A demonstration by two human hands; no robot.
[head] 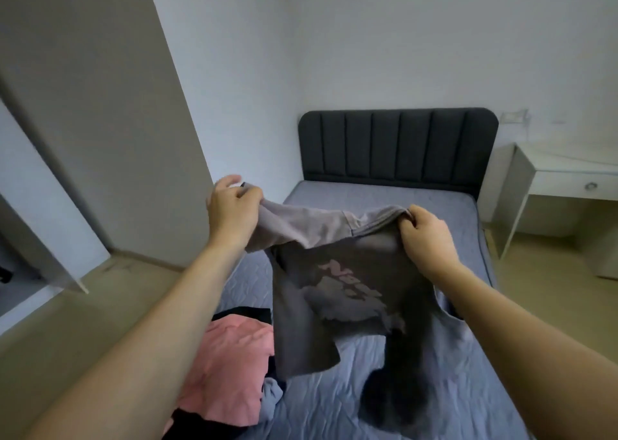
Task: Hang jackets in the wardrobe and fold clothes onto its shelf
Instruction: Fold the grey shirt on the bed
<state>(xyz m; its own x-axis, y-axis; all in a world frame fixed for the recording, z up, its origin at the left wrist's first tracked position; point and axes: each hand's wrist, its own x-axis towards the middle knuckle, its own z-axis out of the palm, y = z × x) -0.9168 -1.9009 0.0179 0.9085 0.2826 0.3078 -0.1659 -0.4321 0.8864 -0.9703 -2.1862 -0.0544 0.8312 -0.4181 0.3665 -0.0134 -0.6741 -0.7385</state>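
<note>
**Grey T-shirt held up over the bed**

Left hand [230, 210] at 10 o'clock of centre, fingers curled, pinching the upper edge of the grey T-shirt [337, 292]. Right hand [426, 238] at 2 o'clock, gripping the other end of that edge, thumb and fingers bunched on the cloth. Shirt hanging between both hands above the blue-grey mattress [401, 372], pinkish print facing the camera. Pink garment [230, 366] on dark clothes at 7 o'clock. Dark padded headboard [398, 145] at 12 o'clock. White desk [568, 168] at 3 o'clock. Open wardrobe door [40, 218] at 9 o'clock.
</note>
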